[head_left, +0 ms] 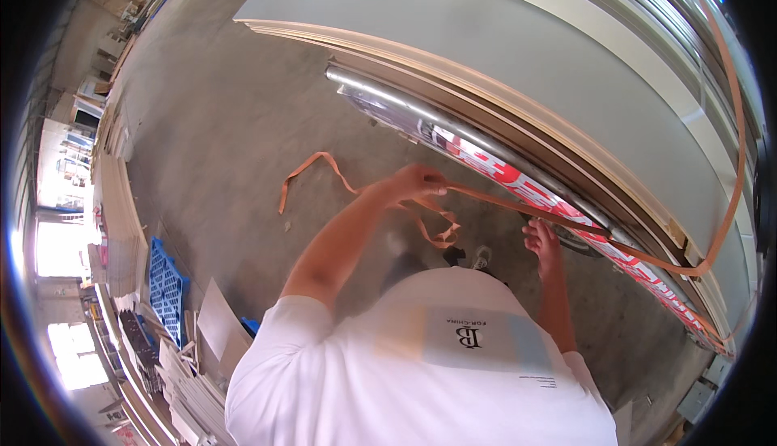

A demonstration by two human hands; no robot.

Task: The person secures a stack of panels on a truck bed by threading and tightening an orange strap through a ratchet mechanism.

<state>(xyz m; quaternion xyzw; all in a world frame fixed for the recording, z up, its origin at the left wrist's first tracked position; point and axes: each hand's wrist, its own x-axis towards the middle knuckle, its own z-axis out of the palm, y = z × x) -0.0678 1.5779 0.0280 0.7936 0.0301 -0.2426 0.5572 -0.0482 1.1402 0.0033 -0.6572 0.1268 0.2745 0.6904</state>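
My left hand [417, 180] is closed around a flat orange strap [486, 196]. From that hand the strap stretches right, past a metal tube, then loops up over the stacked boards at the far right. Its loose tail lies in curls on the floor, left of and below the left hand. My right hand [542, 244] is just below the stretched strap, with fingers slightly bent and apart and nothing visible in them. Beside both hands is the stack of long grey boards [486, 33], with the metal tube [405, 99] along its near side.
Red-and-white printed sheeting [518, 179] runs below the tube. Grey concrete floor [218, 114] extends to the left. A blue plastic pallet [166, 284], a pale panel [220, 324] and several stacked boards [117, 219] stand at the left. Grey boxes [696, 401] are at the lower right.
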